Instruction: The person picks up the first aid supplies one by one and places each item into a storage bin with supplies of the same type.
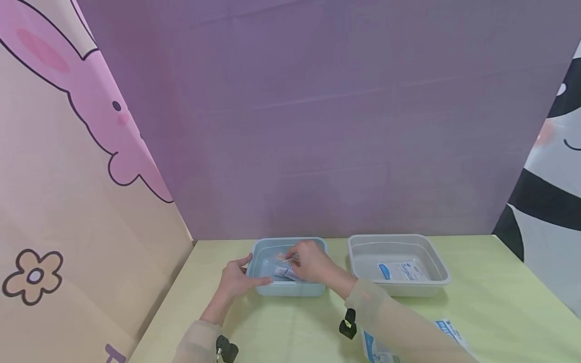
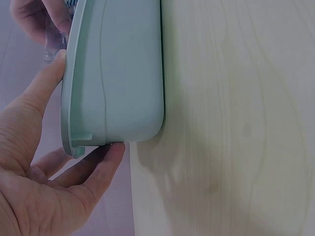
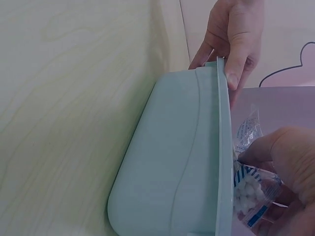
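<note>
A pale blue-green plastic tub [image 1: 290, 290] sits on the table. My left hand [image 1: 238, 278] grips its left end, thumb on the near rim and fingers against the outer wall, also plain in the left wrist view. Over the tub's inside, my right hand [image 1: 313, 263] pinches a clear plastic packet [image 3: 251, 191] with blue stripes and white cotton balls showing through. Thin pale sticks [image 1: 287, 258] show by its fingertips in the head view; their kind is unclear. A small white-and-blue packet [image 1: 286, 274] lies in the tub, partly hidden by the right hand.
To the right stands a grey-white tub [image 1: 399, 288] holding a flat white-and-blue packet [image 1: 403, 271]. More blue-and-white packaging [image 1: 379, 348] lies at the table's front, partly under the right forearm. A purple panel [image 1: 340, 126] rises behind the light yellow-green table [image 1: 281, 333].
</note>
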`<control>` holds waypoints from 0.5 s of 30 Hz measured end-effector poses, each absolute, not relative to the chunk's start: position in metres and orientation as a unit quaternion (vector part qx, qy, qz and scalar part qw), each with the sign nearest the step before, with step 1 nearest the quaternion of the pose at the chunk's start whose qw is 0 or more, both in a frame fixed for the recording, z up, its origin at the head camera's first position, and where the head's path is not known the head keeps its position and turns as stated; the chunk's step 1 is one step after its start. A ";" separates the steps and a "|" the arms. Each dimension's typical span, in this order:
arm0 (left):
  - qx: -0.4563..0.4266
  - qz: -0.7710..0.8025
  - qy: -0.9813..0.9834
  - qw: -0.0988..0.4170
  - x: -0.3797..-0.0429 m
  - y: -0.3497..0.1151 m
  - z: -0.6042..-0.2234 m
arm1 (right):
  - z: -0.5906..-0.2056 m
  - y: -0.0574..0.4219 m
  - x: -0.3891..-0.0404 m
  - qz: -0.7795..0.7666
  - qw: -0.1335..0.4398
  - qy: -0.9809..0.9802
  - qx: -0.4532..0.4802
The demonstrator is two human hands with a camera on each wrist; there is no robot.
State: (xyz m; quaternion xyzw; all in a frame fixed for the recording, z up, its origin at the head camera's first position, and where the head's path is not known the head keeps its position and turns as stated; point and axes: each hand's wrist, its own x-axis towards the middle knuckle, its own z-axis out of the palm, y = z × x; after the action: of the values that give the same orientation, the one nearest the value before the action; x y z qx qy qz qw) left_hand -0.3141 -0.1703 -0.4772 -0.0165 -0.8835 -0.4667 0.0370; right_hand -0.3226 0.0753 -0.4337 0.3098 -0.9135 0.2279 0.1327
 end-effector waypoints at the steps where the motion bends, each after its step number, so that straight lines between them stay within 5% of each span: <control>1: -0.016 -0.467 -0.884 0.037 -0.314 -0.170 -0.477 | -0.435 0.075 -0.324 0.228 0.132 -0.914 0.309; 15: -0.017 -0.476 -0.879 0.035 -0.314 -0.170 -0.478 | -0.443 0.072 -0.329 0.240 0.121 -0.915 0.301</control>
State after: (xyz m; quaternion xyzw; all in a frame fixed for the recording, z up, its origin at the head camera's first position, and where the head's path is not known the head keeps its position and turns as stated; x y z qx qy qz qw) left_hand -0.3140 -0.1703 -0.4784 -0.0174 -0.8787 -0.4758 0.0348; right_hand -0.3288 0.0723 -0.4432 0.3010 -0.9150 0.2399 0.1206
